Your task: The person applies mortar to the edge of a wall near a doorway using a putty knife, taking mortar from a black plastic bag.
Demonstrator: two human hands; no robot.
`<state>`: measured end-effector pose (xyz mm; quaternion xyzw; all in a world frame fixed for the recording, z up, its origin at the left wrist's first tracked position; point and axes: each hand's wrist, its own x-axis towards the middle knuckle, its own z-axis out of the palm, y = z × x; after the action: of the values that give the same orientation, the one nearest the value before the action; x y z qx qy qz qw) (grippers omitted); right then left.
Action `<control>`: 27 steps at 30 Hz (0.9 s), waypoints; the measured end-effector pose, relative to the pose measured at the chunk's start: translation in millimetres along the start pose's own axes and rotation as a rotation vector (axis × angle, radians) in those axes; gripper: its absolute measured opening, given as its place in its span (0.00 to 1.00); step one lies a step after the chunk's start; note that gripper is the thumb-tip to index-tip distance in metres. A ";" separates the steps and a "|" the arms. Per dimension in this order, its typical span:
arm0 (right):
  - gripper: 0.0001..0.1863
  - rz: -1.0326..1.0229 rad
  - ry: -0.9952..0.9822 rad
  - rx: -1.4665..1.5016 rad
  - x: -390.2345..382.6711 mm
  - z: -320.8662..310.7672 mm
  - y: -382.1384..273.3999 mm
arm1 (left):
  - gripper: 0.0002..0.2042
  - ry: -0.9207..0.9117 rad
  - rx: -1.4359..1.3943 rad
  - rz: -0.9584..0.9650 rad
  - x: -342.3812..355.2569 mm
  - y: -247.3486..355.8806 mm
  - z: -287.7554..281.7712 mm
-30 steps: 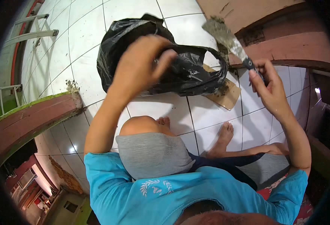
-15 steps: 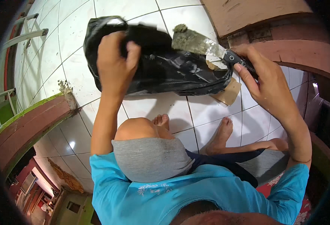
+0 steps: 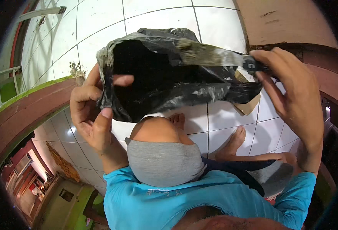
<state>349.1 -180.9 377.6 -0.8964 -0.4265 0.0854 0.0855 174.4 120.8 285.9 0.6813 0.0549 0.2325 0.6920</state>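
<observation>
A black plastic bag [image 3: 165, 100] with dusty, whitish smears hangs in front of my knees, its mouth spread wide toward me. The fingers of my left hand [image 3: 90, 105] are wrapped round the bag's left rim, with one fingertip showing inside the mouth. My right hand [image 3: 295, 86] grips the dark riveted handle of a putty knife [image 3: 211, 54]. Its broad blade points left across the bag's mouth, caked with grey-green mortar-like muck toward the tip. The bag's right end reaches close to my right fingers; whether they also touch it I cannot tell. The bag's inside is too dark to make out.
A piece of brown cardboard [image 3: 247, 107] lies on white floor tiles [image 3: 153, 19] behind the bag's right end. A curved red and green ledge [image 3: 34, 105] runs along the left. Brownish board [image 3: 288, 23] stands at the upper right, and a pale metal frame [image 3: 42, 14] at the upper left.
My left hand has moved left and down and now pulls the bag's rim outward, opening its mouth. The putty knife has shifted right and slightly lower, its blade now more level.
</observation>
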 end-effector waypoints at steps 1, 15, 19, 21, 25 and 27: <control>0.18 -0.008 -0.019 -0.100 -1.5 -2.8 -0.7 | 0.14 0.002 -0.035 -0.036 -1.0 1.8 3.4; 0.08 -0.395 -0.017 -0.076 81.9 167.8 -26.1 | 0.20 -0.039 -0.107 0.100 0.4 -8.7 8.2; 0.07 -0.225 -0.173 -0.093 91.5 191.5 -23.0 | 0.19 0.030 -0.194 0.084 0.5 -7.3 14.6; 0.08 -0.167 -0.222 -0.036 90.8 188.5 -17.8 | 0.19 0.036 -0.197 0.079 0.3 -9.1 15.4; 0.09 -0.122 -0.362 -0.120 88.1 181.5 -4.9 | 0.19 0.020 -0.205 0.045 1.9 -8.8 14.4; 0.11 -0.125 -0.401 -0.164 90.7 185.7 -5.9 | 0.19 0.020 -0.197 0.016 1.2 -7.6 13.9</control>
<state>359.0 -91.6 191.4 -0.8372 -0.4953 0.2213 -0.0692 182.8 108.9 279.7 0.6082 0.0331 0.2489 0.7530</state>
